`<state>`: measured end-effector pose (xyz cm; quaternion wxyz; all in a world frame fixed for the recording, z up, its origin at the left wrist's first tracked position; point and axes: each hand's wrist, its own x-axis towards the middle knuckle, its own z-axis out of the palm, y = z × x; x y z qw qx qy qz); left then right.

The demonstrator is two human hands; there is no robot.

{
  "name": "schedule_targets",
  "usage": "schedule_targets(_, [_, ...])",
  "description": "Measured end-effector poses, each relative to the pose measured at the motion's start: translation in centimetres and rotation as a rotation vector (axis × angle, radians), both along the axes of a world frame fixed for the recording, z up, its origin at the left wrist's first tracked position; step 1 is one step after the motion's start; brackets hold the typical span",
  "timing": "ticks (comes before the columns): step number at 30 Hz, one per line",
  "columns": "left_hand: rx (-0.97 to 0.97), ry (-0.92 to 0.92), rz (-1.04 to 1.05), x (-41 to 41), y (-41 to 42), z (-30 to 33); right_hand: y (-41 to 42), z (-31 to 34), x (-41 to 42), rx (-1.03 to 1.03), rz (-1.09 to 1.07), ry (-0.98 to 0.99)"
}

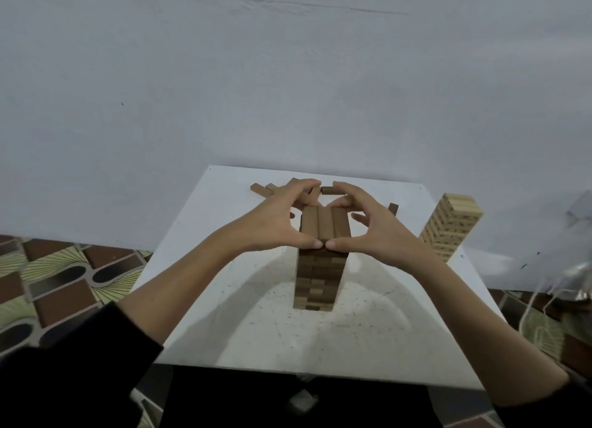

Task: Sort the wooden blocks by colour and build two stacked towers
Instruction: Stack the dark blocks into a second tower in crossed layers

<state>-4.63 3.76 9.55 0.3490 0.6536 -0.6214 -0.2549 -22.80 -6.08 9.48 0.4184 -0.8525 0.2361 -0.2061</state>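
A tall tower of dark brown blocks (pixel 318 274) stands in the middle of the white table (pixel 224 315). Three blocks lie side by side as its top layer (pixel 323 222). My left hand (pixel 272 219) and my right hand (pixel 374 226) cup that top layer from both sides. Both thumbs press on its near end and meet there, and the fingers curl round its far end. A finished tower of light blocks (pixel 451 226) stands at the table's right edge. Several loose dark blocks (pixel 266 189) lie at the far side, partly hidden behind my hands.
A white wall rises right behind the table. Patterned floor tiles (pixel 64 283) show on the left. A cord and a blurred clear object (pixel 576 280) sit off the table's right side. One loose dark block (pixel 392 208) lies between my right hand and the light tower.
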Motion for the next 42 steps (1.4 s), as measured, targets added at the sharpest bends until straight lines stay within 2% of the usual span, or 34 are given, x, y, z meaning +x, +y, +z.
schedule_targets(10, [0.038,0.006,-0.016,-0.2,0.9,-0.8,-0.1,-0.6,-0.9,-0.021,0.014,0.078])
schedule_targets(30, [-0.001,0.11,0.024,-1.2,1.1,-1.4,0.3,-0.9,-0.4,-0.041,0.026,0.074])
schedule_targets(42, [-0.006,0.187,0.037,-1.0,0.6,-2.4,0.6,-1.2,0.0,0.058,0.011,0.045])
